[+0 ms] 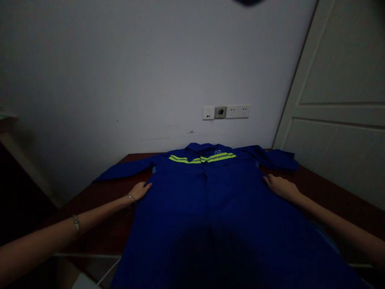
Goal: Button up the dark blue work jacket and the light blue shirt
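A blue work coat (183, 200) lies spread out, front side up, over a dark red-brown table (102, 200). Across its chest runs a yellow-green reflective stripe, with a small white emblem above it on the right. Its collar points toward the wall and both sleeves reach out sideways. My left hand (140, 190) is closed on the coat's left side edge, below the sleeve. On the opposite edge, my right hand (279, 186) pinches the fabric at about the same height. The coat's lower part drops out of the picture toward me.
Behind the table stands a pale wall with a row of sockets and switches (226, 112). A white panelled door (339, 104) borders the table at the right. Below the table at lower left are a pale object (86, 281) and a white cable (108, 272).
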`<state>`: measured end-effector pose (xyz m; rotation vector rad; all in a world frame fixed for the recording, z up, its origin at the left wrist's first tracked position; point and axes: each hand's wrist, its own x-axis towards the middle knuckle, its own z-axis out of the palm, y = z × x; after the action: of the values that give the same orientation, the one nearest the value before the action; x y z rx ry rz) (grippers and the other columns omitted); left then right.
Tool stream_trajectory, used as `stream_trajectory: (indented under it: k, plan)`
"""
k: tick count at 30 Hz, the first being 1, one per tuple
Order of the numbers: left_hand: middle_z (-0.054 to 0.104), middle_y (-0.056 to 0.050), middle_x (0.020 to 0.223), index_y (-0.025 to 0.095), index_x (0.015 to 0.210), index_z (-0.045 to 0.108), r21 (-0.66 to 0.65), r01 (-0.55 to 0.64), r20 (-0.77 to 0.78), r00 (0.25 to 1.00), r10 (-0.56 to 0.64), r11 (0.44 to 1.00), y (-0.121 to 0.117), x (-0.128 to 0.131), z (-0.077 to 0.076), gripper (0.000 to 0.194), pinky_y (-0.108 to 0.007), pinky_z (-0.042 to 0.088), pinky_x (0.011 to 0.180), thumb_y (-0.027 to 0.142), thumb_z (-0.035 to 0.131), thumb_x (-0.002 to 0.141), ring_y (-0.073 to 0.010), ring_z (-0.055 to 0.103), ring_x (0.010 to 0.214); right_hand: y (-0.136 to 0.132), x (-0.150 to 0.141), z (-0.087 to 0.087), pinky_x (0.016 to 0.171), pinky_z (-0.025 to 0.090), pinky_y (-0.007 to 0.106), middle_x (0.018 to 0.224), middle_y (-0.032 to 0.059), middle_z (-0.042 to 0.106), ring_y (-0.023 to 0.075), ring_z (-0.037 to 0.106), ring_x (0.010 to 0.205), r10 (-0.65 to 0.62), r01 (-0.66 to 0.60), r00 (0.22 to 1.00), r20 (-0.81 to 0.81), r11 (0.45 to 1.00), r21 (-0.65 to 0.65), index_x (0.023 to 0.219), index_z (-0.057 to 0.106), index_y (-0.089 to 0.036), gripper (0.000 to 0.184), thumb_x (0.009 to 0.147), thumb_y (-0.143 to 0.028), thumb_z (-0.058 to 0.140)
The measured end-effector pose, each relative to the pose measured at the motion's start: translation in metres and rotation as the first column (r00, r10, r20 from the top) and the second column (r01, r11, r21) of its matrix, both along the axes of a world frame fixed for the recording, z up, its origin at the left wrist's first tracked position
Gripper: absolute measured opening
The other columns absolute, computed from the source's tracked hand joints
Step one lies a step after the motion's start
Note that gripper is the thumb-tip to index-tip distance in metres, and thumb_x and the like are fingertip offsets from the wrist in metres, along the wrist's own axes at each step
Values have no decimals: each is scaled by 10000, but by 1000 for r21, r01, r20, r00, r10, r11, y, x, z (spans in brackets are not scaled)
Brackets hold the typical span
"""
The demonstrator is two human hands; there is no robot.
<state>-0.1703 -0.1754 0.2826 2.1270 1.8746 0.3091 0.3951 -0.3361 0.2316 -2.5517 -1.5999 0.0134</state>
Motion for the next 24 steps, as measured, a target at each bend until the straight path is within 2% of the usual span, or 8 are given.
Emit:
stream_trajectory:
  k: [3, 7, 11, 14, 18, 24]
  plan:
    - [648, -108, 910, 132, 818, 596, 3, 34, -27, 999, -34, 999, -14, -3, -1, 370, -244, 433, 695, 425, 370, 804, -221, 611, 855, -5, 2, -3, 645, 434, 411, 936, 180, 611, 309, 606, 819, -5, 5, 1000, -5, 1000, -12, 994, 527, -120, 444, 889, -413, 211]
    - [629, -144, 966, 118, 871, 588, 76, 117, -183, 978, -101, 990, -18, -5, -3, 354, -265, 417, 749, 386, 365, 811, -236, 589, 915, -7, 1, -3, 640, 437, 415, 938, 181, 612, 315, 603, 835, -15, 16, 1000, 17, 999, -31, 1005, 522, -117, 394, 886, -376, 250]
    - [622, -153, 978, 126, 886, 586, 18, 148, -302, 944, -135, 989, -14, -7, 0, 399, -285, 422, 733, 463, 406, 771, -255, 589, 909, -6, -1, 8, 659, 438, 431, 956, 168, 613, 322, 598, 860, -17, 20, 998, 63, 999, -45, 989, 538, -133, 366, 855, -400, 326]
    - [622, -149, 973, 141, 891, 583, 26, 85, -326, 943, -72, 996, -13, -8, 13, 488, -312, 428, 686, 556, 368, 751, -275, 591, 884, -1, -2, 24, 671, 433, 438, 958, 175, 616, 331, 596, 867, -22, 22, 995, 99, 1000, -1, 961, 565, -132, 384, 839, -420, 341]
    - [626, -137, 962, 161, 897, 584, 100, 60, -323, 946, -25, 993, 1, -6, 38, 476, -320, 422, 675, 547, 338, 763, -275, 590, 866, 19, -6, 54, 674, 432, 425, 950, 178, 621, 330, 596, 864, -5, -5, 987, 160, 998, 62, 962, 574, -128, 378, 838, -391, 332]
    - [637, -117, 928, 181, 889, 586, 197, 84, -308, 951, -19, 977, 57, 3, 72, 402, -295, 420, 697, 481, 340, 783, -249, 596, 855, 80, -12, 93, 689, 438, 402, 982, 178, 615, 314, 595, 891, 47, -60, 986, 161, 995, 76, 994, 570, -123, 369, 835, -363, 340]
